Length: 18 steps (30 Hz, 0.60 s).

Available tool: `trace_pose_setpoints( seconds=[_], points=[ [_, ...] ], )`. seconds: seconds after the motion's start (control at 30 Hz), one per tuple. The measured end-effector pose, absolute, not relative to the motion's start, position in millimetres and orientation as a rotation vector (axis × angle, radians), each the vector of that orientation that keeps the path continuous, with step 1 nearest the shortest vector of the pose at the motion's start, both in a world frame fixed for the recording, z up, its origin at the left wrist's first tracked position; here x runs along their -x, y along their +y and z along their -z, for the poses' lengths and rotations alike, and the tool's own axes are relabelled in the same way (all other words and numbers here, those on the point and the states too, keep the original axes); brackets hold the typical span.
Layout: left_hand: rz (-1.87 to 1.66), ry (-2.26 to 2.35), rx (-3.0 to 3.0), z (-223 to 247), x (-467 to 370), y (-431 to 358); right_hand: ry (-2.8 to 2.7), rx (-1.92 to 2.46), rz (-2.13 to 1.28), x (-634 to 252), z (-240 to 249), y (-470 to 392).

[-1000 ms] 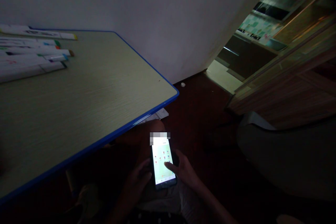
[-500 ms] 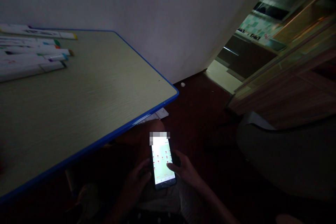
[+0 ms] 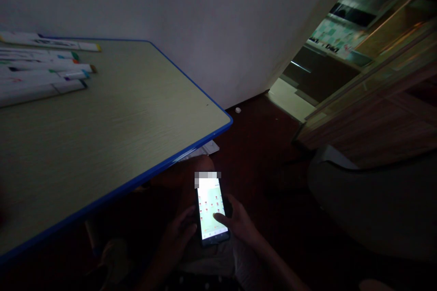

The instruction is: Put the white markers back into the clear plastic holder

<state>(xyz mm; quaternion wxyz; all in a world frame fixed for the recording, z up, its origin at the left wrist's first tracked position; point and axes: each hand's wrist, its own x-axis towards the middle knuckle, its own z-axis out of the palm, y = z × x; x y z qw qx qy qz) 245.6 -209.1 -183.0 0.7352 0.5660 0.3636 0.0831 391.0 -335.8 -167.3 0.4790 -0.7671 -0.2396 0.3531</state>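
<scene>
A smartphone [image 3: 210, 225] with a bright, mostly pale green screen rests above my lap, its top slightly blurred out. Round its right edge my right hand [image 3: 237, 220] is closed, and the thumb lies over the lower middle of the screen. Along the left edge sits my left hand [image 3: 184, 227], fingers curled against the phone's side in deep shadow. Small red figures are scattered on the screen. The phone's back and the fingers behind it are hidden.
A pale table [image 3: 136, 100] with a blue edge fills the left, bearing several white markers [image 3: 44, 84]. A dark chair [image 3: 372, 204] stands at right. Beyond the wall, a doorway shows a kitchen counter [image 3: 321, 68]. A small white object [image 3: 238, 110] lies on the floor.
My right thumb has slid slightly left across the screen. The phone and my left hand stay in nearly the same place.
</scene>
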Motion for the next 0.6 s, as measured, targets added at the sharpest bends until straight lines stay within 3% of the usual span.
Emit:
trace_pose_setpoints(
  seconds=[0.27,0.6],
  points=[
    [-0.139,0.787,-1.255,179.4,-245.8,-207.3,-0.635,1.661,-1.001,-398.7,166.4,-339.8],
    [-0.152,0.785,-1.223,181.7,-246.5,-208.6,-0.607,1.744,-1.012,-391.2,158.4,-342.5]
  ],
)
